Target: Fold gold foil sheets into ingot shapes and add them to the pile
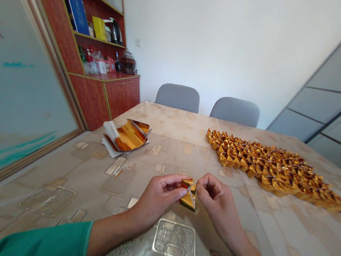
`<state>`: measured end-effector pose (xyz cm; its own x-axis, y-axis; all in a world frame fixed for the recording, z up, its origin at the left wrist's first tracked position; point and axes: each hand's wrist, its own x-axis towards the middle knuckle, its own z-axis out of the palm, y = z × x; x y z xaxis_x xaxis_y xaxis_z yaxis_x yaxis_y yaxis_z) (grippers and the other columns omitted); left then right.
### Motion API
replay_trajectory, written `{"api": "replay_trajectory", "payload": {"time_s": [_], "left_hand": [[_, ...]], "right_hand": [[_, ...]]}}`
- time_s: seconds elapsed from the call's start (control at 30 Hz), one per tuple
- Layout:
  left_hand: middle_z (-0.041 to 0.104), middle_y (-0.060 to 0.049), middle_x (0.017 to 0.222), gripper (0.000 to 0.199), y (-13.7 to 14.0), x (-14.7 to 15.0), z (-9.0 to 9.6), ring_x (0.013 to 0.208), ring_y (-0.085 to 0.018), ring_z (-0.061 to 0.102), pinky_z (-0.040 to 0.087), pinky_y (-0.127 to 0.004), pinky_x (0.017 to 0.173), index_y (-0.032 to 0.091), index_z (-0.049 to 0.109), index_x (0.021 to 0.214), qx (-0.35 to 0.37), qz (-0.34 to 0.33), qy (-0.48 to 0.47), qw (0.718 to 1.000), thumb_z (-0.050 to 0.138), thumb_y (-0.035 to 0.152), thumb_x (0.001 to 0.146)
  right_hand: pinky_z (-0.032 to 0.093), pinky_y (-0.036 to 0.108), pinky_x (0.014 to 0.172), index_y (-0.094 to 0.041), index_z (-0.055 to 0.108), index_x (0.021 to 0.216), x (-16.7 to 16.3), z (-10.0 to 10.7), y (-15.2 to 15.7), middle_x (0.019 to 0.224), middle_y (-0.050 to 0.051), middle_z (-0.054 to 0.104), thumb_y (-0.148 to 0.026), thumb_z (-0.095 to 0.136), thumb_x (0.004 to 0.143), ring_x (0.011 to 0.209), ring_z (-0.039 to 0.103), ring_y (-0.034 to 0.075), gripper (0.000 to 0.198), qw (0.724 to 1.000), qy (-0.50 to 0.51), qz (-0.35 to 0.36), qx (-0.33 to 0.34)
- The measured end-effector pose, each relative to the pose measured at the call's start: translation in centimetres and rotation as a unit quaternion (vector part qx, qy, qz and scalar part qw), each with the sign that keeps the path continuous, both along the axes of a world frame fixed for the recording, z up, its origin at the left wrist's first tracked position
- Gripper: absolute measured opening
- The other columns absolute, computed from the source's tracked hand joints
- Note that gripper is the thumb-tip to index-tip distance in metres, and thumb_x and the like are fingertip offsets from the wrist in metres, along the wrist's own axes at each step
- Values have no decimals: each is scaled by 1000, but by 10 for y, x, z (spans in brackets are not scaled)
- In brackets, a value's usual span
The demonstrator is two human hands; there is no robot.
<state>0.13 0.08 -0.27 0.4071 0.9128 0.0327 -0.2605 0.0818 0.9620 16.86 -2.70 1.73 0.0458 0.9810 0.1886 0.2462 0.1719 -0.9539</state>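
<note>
A small piece of gold foil paper, partly folded with its pale backing showing at the creases, is held up between my two hands above the table. My left hand pinches it from the left, thumb on the near face and fingers behind. On the other side my right hand is closed, its thumb and forefinger pinching the paper's upper right edge. A loose stack of gold foil sheets with white backs lies curled at the left. Many folded gold foil pieces stand in tight rows at the right.
The table wears a patterned, shiny cover. Two grey chairs stand at its far side against a white wall. A reddish-brown cabinet with bottles and a kettle is back left; a frosted glass door is nearer on the left.
</note>
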Motion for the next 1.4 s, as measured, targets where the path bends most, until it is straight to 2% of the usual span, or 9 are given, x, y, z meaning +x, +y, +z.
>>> {"api": "replay_trajectory", "payload": {"time_s": [0.17,0.3,0.53,0.73,0.93,1.03,1.13,1.27,1.4], "left_hand": [[67,0,77,40,-1,-1,-3,71,-13,61,48,-27,71,14,69,111,2,20,22,1000,75,24,72],[63,1,75,37,-4,-1,-2,72,-13,58,46,-26,70,15,65,112,40,-14,61,997,71,21,76],[64,2,74,20,-3,1,-3,68,-12,59,45,-26,66,16,57,93,19,-17,63,998,69,22,77],[63,3,70,25,-5,0,-2,66,-11,57,41,-22,61,18,49,85,37,-21,74,996,71,18,73],[62,1,71,26,-2,1,-7,60,-10,57,43,-23,58,16,54,90,-51,-56,6,997,70,36,82],[65,0,80,33,-3,1,-6,70,-11,62,47,-24,65,16,56,90,-103,-55,-14,993,80,29,71],[65,2,79,40,-5,0,-4,66,-10,61,45,-21,61,16,57,90,-130,-51,-18,990,85,20,61],[61,5,71,41,-5,-2,-1,54,-7,55,41,-20,54,17,56,90,-140,-56,-27,988,84,16,61],[64,2,77,37,-4,-3,0,62,-8,59,46,-22,61,16,58,93,-171,-80,-25,982,83,21,66]], "right_hand": [[40,28,62,-22,64,79,-1,5,-2,69,0,57,-43,51,91,66,52,17,27,997,7,74,-7],[37,26,56,-21,57,69,-10,0,-2,65,-1,56,-44,63,83,61,48,15,28,998,37,45,-35],[36,25,56,-20,57,71,-9,-7,1,65,-2,54,-47,62,85,61,47,14,32,998,24,53,-34],[35,25,56,-19,57,66,-8,-11,3,62,-2,53,-42,64,84,60,46,13,30,996,4,78,-37],[36,25,53,-20,55,65,-10,-9,3,59,-2,53,-45,66,80,56,46,14,32,999,35,12,-33],[36,26,53,-20,55,65,-11,-8,3,61,-2,53,-43,66,81,58,47,14,30,999,30,-10,-22],[36,26,55,-19,56,66,-11,-9,3,63,-2,53,-42,66,82,59,47,14,30,999,30,-12,-11],[35,26,55,-19,57,66,-11,-11,4,62,-2,53,-42,66,83,59,46,14,30,1000,21,13,-6],[35,25,53,-19,56,64,-13,-11,4,61,-2,53,-39,67,80,58,45,13,28,1000,21,1,-9]]}}
